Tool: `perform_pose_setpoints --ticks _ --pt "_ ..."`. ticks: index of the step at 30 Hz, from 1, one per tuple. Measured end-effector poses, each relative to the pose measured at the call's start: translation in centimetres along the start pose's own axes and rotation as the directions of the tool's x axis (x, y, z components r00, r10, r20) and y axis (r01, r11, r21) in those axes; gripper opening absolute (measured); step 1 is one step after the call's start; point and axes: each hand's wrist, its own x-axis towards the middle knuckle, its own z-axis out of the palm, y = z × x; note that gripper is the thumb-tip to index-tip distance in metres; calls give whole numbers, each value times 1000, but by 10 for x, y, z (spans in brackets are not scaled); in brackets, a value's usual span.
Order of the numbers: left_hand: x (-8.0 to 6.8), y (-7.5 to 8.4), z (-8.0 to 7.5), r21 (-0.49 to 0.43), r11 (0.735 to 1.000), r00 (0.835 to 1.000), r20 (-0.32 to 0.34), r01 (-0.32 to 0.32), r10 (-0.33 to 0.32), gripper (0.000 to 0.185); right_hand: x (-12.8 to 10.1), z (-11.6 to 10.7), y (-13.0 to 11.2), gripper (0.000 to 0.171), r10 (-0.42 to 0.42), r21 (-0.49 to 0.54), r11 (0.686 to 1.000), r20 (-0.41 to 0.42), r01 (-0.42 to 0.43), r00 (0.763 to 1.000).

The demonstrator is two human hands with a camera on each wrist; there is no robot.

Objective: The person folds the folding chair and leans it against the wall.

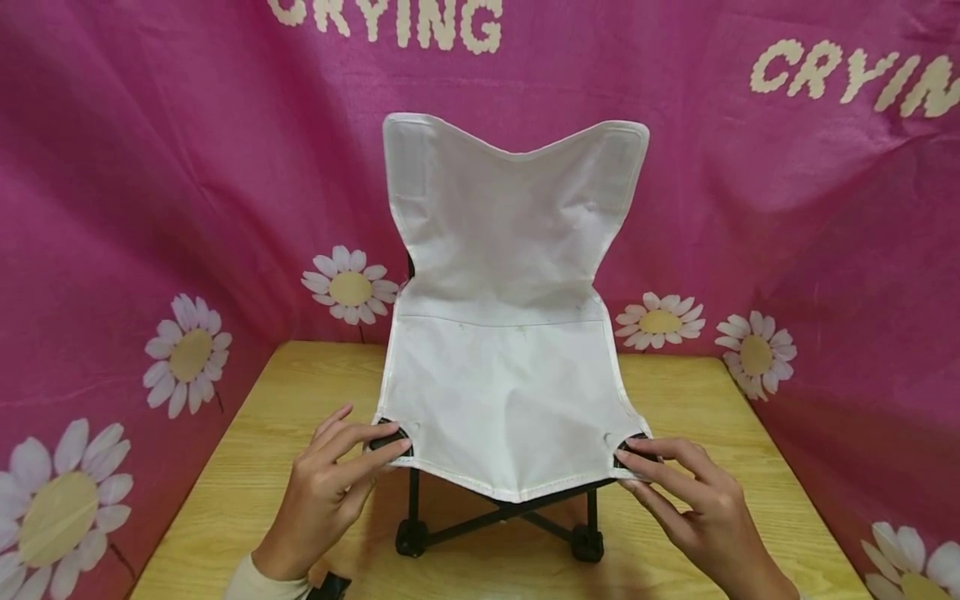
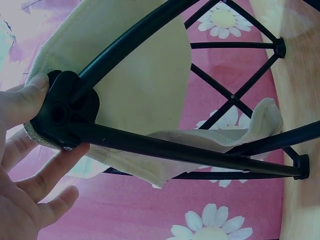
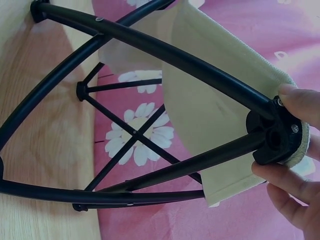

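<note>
A small folding chair (image 1: 510, 400) with a white fabric seat and back stands unfolded, its front facing me. Its thin black legs (image 1: 465, 525) cross below the seat. At the front left corner, my left hand (image 1: 322, 479) pinches the black corner joint, fingers on top and thumb beneath. My right hand (image 1: 693, 492) grips the matching front right corner in the same way. From below, the left wrist view shows the left plastic joint (image 2: 60, 110) between thumb and fingers, with tubes running out of it. The right joint (image 3: 275, 132) sits against the fabric edge in the right wrist view.
The chair's feet rest on a light wooden table (image 1: 225, 500). Pink cloth (image 1: 225, 125) printed with daisies and lettering hangs behind the table and along both sides. A black piece (image 1: 330, 586) shows beside my left sleeve (image 1: 262, 581).
</note>
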Motion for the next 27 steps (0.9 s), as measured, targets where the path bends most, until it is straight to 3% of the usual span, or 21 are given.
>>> perform_pose_setpoints --ticks 27 --pt "6 3 -1 -17 1000 1000 2 15 -15 28 8 0 -3 36 -36 7 999 5 36 999"
